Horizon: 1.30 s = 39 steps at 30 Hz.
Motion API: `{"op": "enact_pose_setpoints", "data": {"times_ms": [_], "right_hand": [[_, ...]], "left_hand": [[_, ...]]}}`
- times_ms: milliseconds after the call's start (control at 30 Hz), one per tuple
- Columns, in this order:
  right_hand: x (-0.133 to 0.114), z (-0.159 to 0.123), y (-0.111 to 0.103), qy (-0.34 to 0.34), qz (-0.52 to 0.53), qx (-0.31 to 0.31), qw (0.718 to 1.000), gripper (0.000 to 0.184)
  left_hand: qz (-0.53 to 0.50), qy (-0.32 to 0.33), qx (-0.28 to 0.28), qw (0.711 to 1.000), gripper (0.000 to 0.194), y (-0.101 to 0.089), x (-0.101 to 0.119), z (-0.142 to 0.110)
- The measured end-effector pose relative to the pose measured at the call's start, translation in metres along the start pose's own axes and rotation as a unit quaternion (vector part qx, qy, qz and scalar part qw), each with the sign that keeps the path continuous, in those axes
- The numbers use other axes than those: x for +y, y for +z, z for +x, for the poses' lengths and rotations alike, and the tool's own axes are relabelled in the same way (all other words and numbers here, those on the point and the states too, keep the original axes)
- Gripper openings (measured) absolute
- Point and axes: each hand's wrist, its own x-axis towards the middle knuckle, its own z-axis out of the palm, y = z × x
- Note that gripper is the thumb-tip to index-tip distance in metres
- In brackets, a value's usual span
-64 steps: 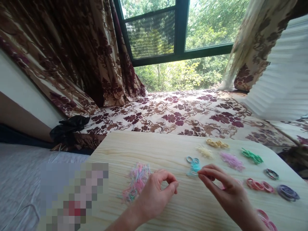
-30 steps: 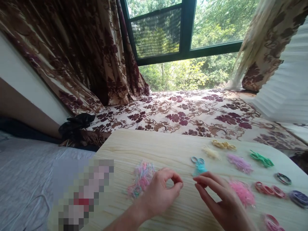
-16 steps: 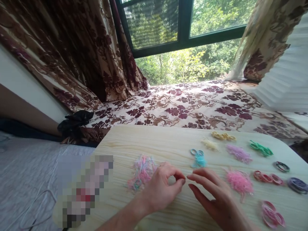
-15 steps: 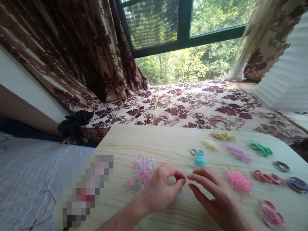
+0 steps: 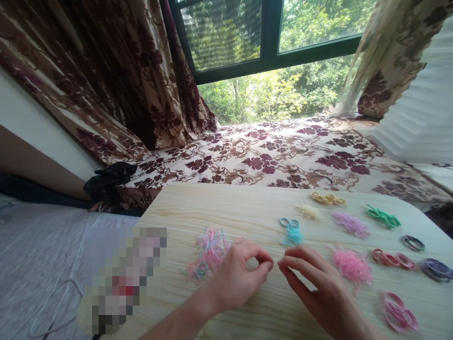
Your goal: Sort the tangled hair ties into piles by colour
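Note:
My left hand [image 5: 240, 271] hovers over the wooden table, thumb and forefinger pinched together. Just across from it, my right hand [image 5: 320, 285] has its thumb against its fingertips, a narrow gap from the left. Whatever the two pinches hold, if anything, is too small to make out. Beside my left hand lies a loose pile of mixed pastel elastic bands [image 5: 211, 248]. A pile of pink bands [image 5: 352, 267] lies to the right of my right hand, and light blue bands [image 5: 293, 234] sit beyond the fingertips.
Farther right on the table [image 5: 184, 208] are cream bands [image 5: 309, 211], lilac bands [image 5: 350, 224], yellow hair ties [image 5: 328, 199], green ties [image 5: 383, 216], red ties [image 5: 392, 259], dark purple ties [image 5: 437, 270] and pink ties [image 5: 399, 311]. A blurred-out object [image 5: 127, 278] is at the left edge.
My right thumb has risen to meet the fingertips, closing the pinch, and the right hand has drawn slightly away from the left. My left hand stays pinched in place.

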Motion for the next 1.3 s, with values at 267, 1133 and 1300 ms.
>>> {"op": "enact_pose_setpoints", "data": {"times_ms": [267,1133,1300], "right_hand": [[-0.001,0.006,-0.019,0.086,0.056,-0.006,0.995,0.012],[0.05,-0.017,-0.11,0.302,-0.097,-0.119,0.941,0.028],[0.049,-0.014,-0.112,0.307,-0.105,-0.054,0.944,0.03]], "left_hand": [[0.011,-0.002,0.022,1.0,0.012,-0.003,-0.006,0.002],[0.094,0.023,0.039,0.995,0.017,-0.009,-0.022,0.003],[0.099,0.032,0.04,0.994,0.017,-0.01,-0.023,0.003]]}}
